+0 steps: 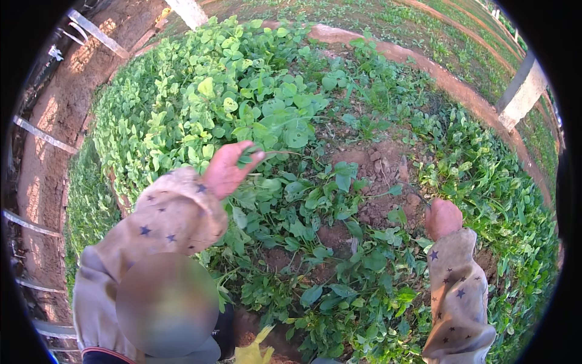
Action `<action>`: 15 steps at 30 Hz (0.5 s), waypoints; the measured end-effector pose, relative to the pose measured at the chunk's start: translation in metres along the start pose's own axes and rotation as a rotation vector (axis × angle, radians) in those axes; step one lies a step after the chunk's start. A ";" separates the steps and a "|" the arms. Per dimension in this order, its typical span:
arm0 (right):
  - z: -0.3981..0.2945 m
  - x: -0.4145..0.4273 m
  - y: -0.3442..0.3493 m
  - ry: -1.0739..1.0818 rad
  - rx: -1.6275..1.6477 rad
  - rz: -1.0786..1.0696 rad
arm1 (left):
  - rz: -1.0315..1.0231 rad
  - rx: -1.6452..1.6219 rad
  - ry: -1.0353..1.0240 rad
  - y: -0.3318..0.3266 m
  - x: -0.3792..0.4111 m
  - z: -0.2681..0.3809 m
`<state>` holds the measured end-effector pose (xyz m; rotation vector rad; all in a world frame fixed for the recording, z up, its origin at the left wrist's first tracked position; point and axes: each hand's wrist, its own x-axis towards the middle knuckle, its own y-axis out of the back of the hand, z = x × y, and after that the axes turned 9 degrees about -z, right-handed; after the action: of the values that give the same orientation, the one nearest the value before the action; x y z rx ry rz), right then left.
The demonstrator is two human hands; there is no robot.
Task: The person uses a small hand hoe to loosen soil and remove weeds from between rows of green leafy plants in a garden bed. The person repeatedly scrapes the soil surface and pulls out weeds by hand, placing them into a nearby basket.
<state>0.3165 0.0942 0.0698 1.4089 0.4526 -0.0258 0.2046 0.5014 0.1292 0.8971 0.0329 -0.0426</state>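
Observation:
My left hand (233, 169) is left of the middle, above the leafy plants, its thumb and fingers pinching a green leafy sprig (246, 156); a thin reddish stem or root points right from it. At the right, my right hand (443, 219) is closed on the handle of a thin dark hand tool (416, 193). The tool's narrow metal end reaches up and left to loose reddish soil (382, 166). Low broad-leaved plants (313, 200) grow between the hands. Both sleeves are beige with dark stars.
Dense bright green plants (182, 100) fill the upper left. Concrete posts (523, 91) stand at the right and top, beside a curved earthen edge (427, 68). A brick-like path (45, 168) with pale bars runs along the left. A yellow piece of plastic (254, 350) lies at the bottom.

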 end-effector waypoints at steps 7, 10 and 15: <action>0.001 0.004 -0.007 0.067 0.007 0.075 | 0.189 0.164 0.458 0.158 -0.172 -0.016; 0.009 0.011 -0.017 0.063 0.010 0.076 | 0.201 0.350 0.574 0.175 -0.243 -0.058; 0.012 0.022 -0.033 0.079 0.029 0.039 | -0.070 0.186 1.231 0.152 -0.321 -0.093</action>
<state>0.3309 0.0823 0.0328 1.4502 0.4915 0.0550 -0.1088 0.6761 0.2044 0.9901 1.2201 0.4536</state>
